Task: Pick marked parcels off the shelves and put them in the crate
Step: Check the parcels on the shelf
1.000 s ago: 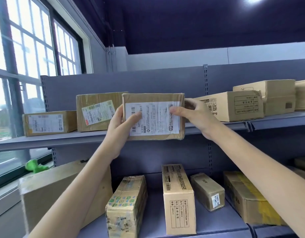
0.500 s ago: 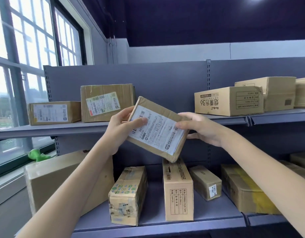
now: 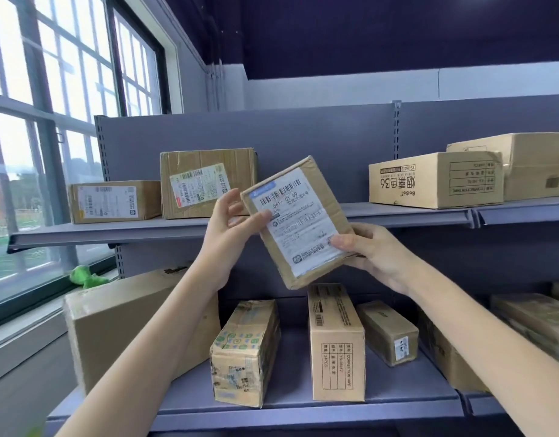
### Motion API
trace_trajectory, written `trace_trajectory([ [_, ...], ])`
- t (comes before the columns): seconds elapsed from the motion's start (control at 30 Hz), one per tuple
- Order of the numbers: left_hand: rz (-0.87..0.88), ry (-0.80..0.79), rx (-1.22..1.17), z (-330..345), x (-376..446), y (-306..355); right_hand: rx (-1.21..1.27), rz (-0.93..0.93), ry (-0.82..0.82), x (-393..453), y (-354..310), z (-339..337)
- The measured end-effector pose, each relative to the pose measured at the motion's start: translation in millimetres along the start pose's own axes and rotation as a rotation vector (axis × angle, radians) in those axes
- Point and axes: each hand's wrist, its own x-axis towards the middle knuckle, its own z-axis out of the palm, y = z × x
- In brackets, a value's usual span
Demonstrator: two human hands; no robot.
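Now both hands hold one small cardboard parcel in the air in front of the upper shelf, clear of it, tilted with its top leaning toward eleven o'clock and its white shipping label facing the camera. The left hand has its grip on the parcel's nine o'clock edge, thumb pressed on the label face and the fingers behind the box. The right hand grasps the four o'clock corner, thumb on the label's lower edge, fingers curled underneath.

On the upper shelf, at nine o'clock of the held parcel, a taller labelled box stands, and a flat labelled box lies just beside it, farther toward nine. At three o'clock sits a printed carton. On the lower shelf, at six o'clock, a correction tape carton lies between a taped parcel and a smaller brown box; a large plain box lies at seven o'clock.
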Motion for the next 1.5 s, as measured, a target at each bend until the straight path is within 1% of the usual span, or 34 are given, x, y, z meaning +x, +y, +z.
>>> trace_trajectory([
  [0.07, -0.05, -0.09, -0.011, 4.5, -1.4, -7.9, 0.068, -0.003, 0.028, -0.2, 5.7, 3.1],
  [0.13, -0.046, -0.166, -0.054, 9.8, -4.9, -12.4, 0.098, 0.038, -0.008, -0.2, 10.9, 4.3],
  [0.27, -0.002, -0.153, -0.077, 13.3, -0.9, -14.9, 0.005, 0.178, -0.112, -0.5, 16.1, 0.7],
  [0.47, 0.024, -0.165, -0.055, 15.1, 4.1, -13.6, 0.024, 0.096, -0.104, -0.2, 4.0, -1.4],
  [0.57, 0.015, -0.177, -0.047, 14.5, 6.5, -11.6, 0.017, 0.036, -0.028, 1.7, -0.9, -2.9],
  [0.7, -0.014, -0.161, -0.031, 10.9, 10.5, -10.2, 0.092, -0.05, 0.118, 8.4, -11.1, -16.3],
  [0.83, -0.004, -0.136, 0.015, 9.2, 15.1, -7.1, 0.063, -0.074, 0.114, 10.2, -22.1, -27.6],
  [0.93, -0.011, -0.194, 0.05, 9.7, 17.2, -3.3, -0.013, -0.072, 0.083, 10.6, -25.5, -28.0],
  [1.03, -0.009, -0.216, 0.009, 10.9, 20.0, -2.2, 0.004, -0.115, 0.133, 12.8, -29.1, -24.2],
  [1.13, 0.058, -0.134, -0.052, 15.3, 21.1, -2.8, 0.032, -0.154, 0.208, 17.4, -29.0, -21.3],
  [1.23, 0.111, -0.034, -0.112, 23.1, 22.5, -7.6, 0.036, -0.16, 0.222, 22.3, -24.7, -16.6],
  [1.33, 0.157, -0.016, -0.133, 34.6, 26.2, -11.5, 0.015, -0.231, 0.218, 27.9, -24.3, -12.7],
  [1.43, 0.236, -0.038, -0.01, 45.6, 34.6, -9.9, -0.047, -0.331, 0.329, 36.8, -29.0, -16.8],
  [1.5, 0.285, -0.037, 0.119, 51.1, 44.0, -9.4, -0.18, -0.388, 0.395, 43.2, -32.0, -20.5],
])
